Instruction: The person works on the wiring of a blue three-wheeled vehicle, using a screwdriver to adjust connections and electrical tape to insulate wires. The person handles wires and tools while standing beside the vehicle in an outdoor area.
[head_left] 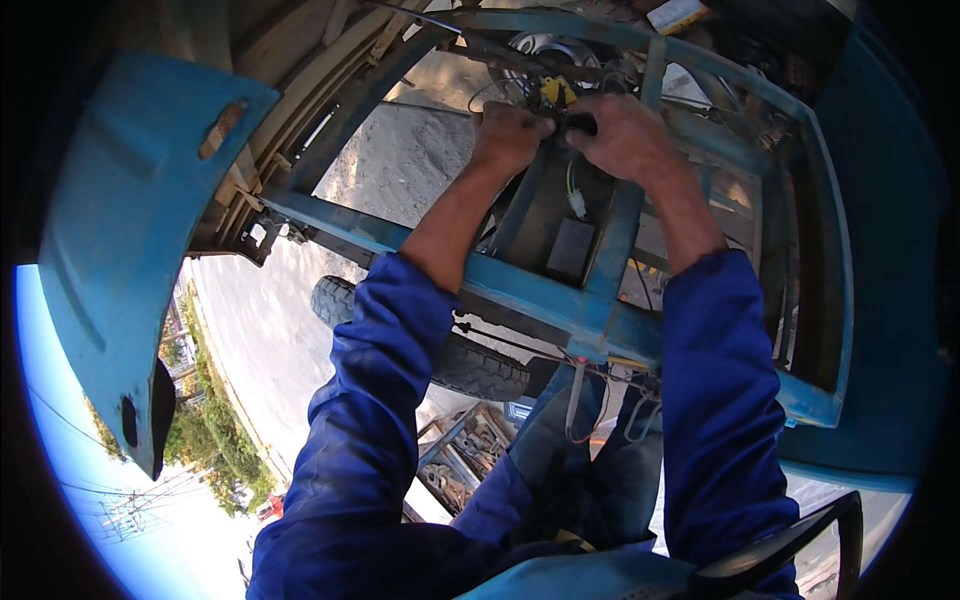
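Note:
Both my arms reach into a blue metal frame (pixel 540 300), over a bay with wiring. My left hand (pixel 508 137) is closed, fingertips pinched beside dark wires; whatever they grip is hidden. Close on its right, my right hand (pixel 622 137) curls round a small black piece (pixel 580 124) whose kind I cannot make out. A yellow part (pixel 557 92) sits just beyond my fingertips. Below the right hand hangs a pale wire with a white connector (pixel 577 204). A flat dark grey panel (pixel 571 247) lies lower in the bay.
A blue body panel (pixel 140 180) stands raised at the left. Tyres (pixel 475 368) show under the frame. Thin wires and looped metal hooks (pixel 575 400) hang at the near rail. A box of metal tools (pixel 465 455) lies below; a black-edged mirror (pixel 790 540) juts in lower right.

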